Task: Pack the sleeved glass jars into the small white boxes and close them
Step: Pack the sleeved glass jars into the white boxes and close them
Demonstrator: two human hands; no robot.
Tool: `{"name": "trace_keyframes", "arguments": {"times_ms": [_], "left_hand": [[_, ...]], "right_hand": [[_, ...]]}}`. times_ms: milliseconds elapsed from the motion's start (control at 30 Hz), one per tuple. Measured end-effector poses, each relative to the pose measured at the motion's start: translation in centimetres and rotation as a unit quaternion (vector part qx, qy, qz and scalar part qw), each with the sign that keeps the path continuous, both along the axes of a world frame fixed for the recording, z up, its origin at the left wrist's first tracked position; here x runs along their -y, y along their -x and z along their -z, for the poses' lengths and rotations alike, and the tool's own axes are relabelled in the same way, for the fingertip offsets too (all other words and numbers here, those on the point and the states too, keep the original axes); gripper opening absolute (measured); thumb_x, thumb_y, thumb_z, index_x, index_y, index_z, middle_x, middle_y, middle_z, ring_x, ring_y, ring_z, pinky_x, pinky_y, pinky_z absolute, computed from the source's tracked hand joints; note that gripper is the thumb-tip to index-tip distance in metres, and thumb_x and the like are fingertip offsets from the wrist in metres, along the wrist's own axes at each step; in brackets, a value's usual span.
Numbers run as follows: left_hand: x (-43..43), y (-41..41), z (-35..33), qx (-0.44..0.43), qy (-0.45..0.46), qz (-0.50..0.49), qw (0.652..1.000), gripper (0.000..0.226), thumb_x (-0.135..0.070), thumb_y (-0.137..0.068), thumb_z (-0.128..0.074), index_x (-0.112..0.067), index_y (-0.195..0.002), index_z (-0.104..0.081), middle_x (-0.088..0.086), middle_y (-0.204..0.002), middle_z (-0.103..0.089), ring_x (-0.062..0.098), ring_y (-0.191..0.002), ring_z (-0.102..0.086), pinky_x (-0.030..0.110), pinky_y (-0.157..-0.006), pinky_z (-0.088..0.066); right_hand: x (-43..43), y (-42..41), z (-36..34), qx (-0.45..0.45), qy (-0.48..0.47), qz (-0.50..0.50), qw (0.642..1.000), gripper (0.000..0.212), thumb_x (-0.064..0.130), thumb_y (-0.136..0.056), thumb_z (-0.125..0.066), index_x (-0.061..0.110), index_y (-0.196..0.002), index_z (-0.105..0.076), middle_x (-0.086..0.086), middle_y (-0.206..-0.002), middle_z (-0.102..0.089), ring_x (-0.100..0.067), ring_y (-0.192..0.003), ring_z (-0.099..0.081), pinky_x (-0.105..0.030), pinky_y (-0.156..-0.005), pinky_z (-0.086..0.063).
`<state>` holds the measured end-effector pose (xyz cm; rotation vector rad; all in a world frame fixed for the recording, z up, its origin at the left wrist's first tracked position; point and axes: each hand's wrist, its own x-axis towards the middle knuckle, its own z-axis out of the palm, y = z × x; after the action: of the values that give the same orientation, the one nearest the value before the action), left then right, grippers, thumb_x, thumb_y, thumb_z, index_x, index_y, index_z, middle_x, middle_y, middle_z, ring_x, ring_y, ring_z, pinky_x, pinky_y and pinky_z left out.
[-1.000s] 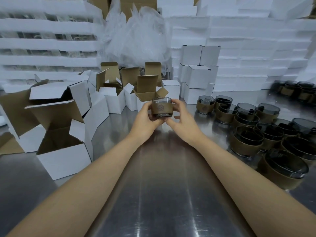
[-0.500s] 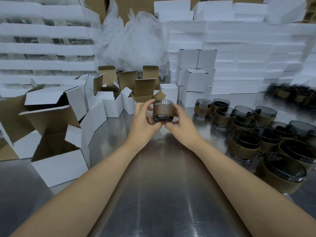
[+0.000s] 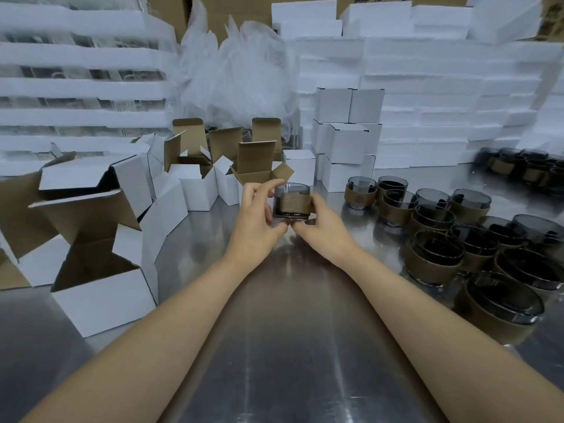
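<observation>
A smoked glass jar with a brown sleeve (image 3: 293, 202) is held above the steel table between both hands. My left hand (image 3: 258, 219) grips its left side with curled fingers and thumb. My right hand (image 3: 320, 222) grips its right side and bottom. Just behind the jar stands a small white box (image 3: 262, 175) with its brown lid flap up. Several more sleeved jars (image 3: 439, 239) stand grouped on the right of the table.
Several open white boxes (image 3: 100, 288) crowd the left side. Closed white boxes (image 3: 348, 138) are stacked behind the centre. White foam slabs (image 3: 442, 96) and bubble wrap (image 3: 235, 74) line the back. More jars (image 3: 525, 172) sit far right.
The jar has turned in my hands: the sleeve's logo no longer faces me. Both hands stay in front of the open box, with my left fingers shifted along the jar's rim.
</observation>
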<state>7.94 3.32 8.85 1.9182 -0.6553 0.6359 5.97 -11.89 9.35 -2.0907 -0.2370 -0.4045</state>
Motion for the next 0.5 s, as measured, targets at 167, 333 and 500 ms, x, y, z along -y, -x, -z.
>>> {"name": "trace_keyframes", "arguments": {"times_ms": [167,333,500], "left_hand": [[-0.25,0.19,-0.44,-0.012,0.039,-0.025,0.999,0.070,0.002,-0.071,-0.074,-0.030,-0.128,-0.049,-0.005,-0.111,-0.043,0.008,-0.072,-0.048,0.006,-0.069,-0.041],[-0.10,0.49,-0.70,-0.035,0.025,-0.017,0.999,0.063,-0.002,-0.078,-0.075,-0.026,-0.130,-0.049,-0.006,-0.119,-0.047,0.008,-0.097,-0.052,0.004,-0.078,-0.043],[-0.19,0.59,-0.75,-0.053,0.002,0.010,0.999,0.075,0.005,-0.076,-0.072,-0.020,-0.140,-0.044,-0.005,-0.130,-0.048,0.006,-0.112,-0.049,0.011,-0.092,-0.044]], "right_hand": [[-0.31,0.58,-0.22,-0.013,-0.055,-0.046,0.997,0.049,0.032,-0.091,-0.063,0.037,-0.130,-0.035,0.032,-0.111,-0.051,0.017,-0.101,-0.052,-0.004,-0.076,-0.043],[0.00,0.59,-0.31,0.008,-0.114,-0.033,0.993,0.058,0.030,-0.085,-0.072,0.034,-0.129,-0.034,0.013,-0.123,-0.052,-0.003,-0.116,-0.053,-0.014,-0.094,-0.042],[-0.41,0.55,-0.49,0.071,-0.080,-0.024,0.994,0.069,0.016,-0.071,-0.084,0.040,-0.120,-0.040,0.025,-0.117,-0.049,0.005,-0.111,-0.050,-0.005,-0.088,-0.040]]}}
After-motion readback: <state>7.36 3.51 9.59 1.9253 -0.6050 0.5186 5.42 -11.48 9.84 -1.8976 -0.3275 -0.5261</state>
